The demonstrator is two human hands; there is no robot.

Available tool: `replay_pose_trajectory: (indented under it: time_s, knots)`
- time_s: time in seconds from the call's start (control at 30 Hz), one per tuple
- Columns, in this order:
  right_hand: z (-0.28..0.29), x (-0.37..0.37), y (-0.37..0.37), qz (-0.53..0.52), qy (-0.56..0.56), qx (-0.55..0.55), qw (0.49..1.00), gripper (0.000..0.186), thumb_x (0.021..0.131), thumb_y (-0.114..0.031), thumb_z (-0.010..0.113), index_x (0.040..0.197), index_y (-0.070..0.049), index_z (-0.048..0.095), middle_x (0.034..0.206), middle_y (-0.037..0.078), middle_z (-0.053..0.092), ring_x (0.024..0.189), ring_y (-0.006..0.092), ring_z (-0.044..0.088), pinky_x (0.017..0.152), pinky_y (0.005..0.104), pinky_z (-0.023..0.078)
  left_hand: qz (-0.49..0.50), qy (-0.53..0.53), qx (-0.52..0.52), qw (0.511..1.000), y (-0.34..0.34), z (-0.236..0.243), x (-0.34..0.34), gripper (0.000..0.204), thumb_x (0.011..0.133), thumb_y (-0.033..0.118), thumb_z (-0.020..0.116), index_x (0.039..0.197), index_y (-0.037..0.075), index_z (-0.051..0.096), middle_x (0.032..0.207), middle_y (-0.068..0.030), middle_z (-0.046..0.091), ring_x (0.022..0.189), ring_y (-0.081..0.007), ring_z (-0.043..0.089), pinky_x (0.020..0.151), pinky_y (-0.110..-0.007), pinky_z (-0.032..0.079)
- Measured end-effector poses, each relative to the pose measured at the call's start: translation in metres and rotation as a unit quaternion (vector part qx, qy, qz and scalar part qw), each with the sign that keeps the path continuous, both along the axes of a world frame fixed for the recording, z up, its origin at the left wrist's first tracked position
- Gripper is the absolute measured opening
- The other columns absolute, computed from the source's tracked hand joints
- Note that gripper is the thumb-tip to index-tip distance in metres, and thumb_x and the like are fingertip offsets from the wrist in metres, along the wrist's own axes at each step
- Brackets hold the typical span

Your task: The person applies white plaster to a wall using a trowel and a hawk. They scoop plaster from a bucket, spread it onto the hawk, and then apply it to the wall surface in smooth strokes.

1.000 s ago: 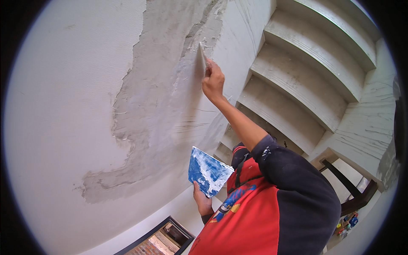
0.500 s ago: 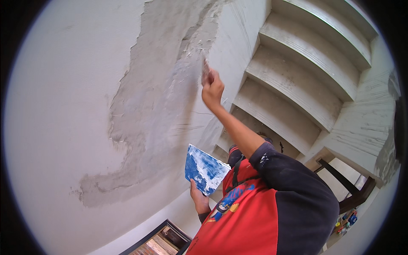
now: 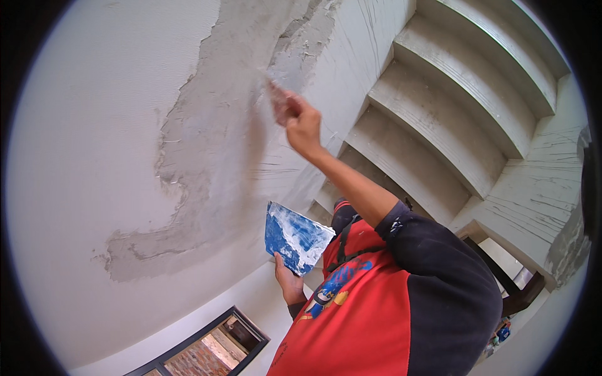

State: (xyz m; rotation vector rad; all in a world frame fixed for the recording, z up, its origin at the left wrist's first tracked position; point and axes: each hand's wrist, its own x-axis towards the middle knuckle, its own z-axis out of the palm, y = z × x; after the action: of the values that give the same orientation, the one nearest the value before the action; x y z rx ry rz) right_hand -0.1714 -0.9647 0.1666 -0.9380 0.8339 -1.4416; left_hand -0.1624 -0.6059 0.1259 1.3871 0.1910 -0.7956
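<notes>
My right hand (image 3: 303, 128) is raised at the wall, fingers closed round a putty knife (image 3: 273, 94) smeared by motion. The knife's tip is over the grey patched strip (image 3: 216, 119), where the paint is gone and a rough, flaking edge runs down the left side. Whether the blade touches the wall I cannot tell. Lower down, my left hand (image 3: 288, 283) grips the bottom corner of a flat blue board (image 3: 276, 233). White putty (image 3: 305, 254) is smeared across the board, thickest toward its right edge.
Concrete stairs (image 3: 433, 113) curve up on the right beside the wall. A dark-framed window (image 3: 235, 313) lies at the lower left, and a dark wooden frame (image 3: 525, 296) at the lower right. Small colourful items (image 3: 503, 331) lie beyond it.
My right hand with the putty knife has moved left and slightly down along the grey strip. The board in my left hand has shifted slightly up and left in view, as has the wall.
</notes>
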Motion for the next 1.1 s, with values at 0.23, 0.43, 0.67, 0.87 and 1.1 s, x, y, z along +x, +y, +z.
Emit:
replay_pose_trajectory:
  time_s: [0.23, 0.43, 0.67, 0.87, 1.1]
  knots:
    - [-0.024, 0.023, -0.047, -0.109, 0.133, 0.033, 0.985, 0.029, 0.077, 0.004, 0.052, 0.103, 0.0, 0.063, 0.081, 0.017, 0.065, 0.074, 0.0305, 0.063, 0.069, 0.036, 0.049, 0.019, 0.019, 0.004, 1.0, 0.005, -0.009, 0.001, 0.05, 0.098, 0.035, 0.036, 0.132, -0.002, 0.036, 0.132, -0.0145, 0.046, 0.118, -0.0291, 0.048, 0.099, -0.043, 0.039]
    - [-0.001, 0.028, 0.02, -0.11, 0.132, -0.15, 0.974, 0.035, 0.074, 0.011, 0.051, 0.104, -0.003, 0.064, 0.086, 0.018, 0.064, 0.073, 0.0293, 0.062, 0.066, 0.0324, 0.049, 0.011, 0.039, 0.01, 0.999, 0.002, -0.005, -0.001, 0.05, 0.098, 0.036, 0.036, 0.133, 0.0, 0.036, 0.131, -0.0139, 0.046, 0.118, -0.0288, 0.048, 0.099, -0.043, 0.039]
    - [-0.057, -0.039, -0.051, -0.211, 0.188, -0.148, 0.948, 0.034, 0.079, 0.009, 0.055, 0.108, -0.007, 0.064, 0.092, 0.015, 0.065, 0.075, 0.021, 0.063, 0.065, 0.0295, 0.05, -0.029, 0.012, 0.006, 1.0, -0.002, 0.003, 0.004, 0.053, 0.097, 0.037, 0.037, 0.134, -0.001, 0.034, 0.133, -0.0144, 0.044, 0.12, -0.0296, 0.047, 0.1, -0.042, 0.038]
    - [-0.082, -0.017, -0.101, -0.212, 0.257, -0.093, 0.938, 0.035, 0.081, 0.006, 0.051, 0.11, -0.008, 0.062, 0.09, 0.016, 0.064, 0.076, 0.0294, 0.063, 0.069, 0.035, 0.05, -0.003, 0.037, 0.041, 0.998, 0.009, -0.008, 0.009, 0.05, 0.098, 0.035, 0.035, 0.133, -0.001, 0.035, 0.133, -0.0143, 0.045, 0.119, -0.0299, 0.047, 0.101, -0.043, 0.037]
    - [-0.046, 0.001, -0.028, -0.14, 0.187, -0.108, 0.966, 0.037, 0.076, 0.007, 0.049, 0.107, -0.007, 0.063, 0.094, 0.014, 0.065, 0.086, 0.0293, 0.062, 0.076, 0.0352, 0.049, 0.01, 0.07, 0.048, 0.996, 0.01, -0.005, 0.004, 0.05, 0.099, 0.035, 0.033, 0.133, -0.001, 0.034, 0.134, -0.0144, 0.043, 0.121, -0.03, 0.045, 0.102, -0.044, 0.036]
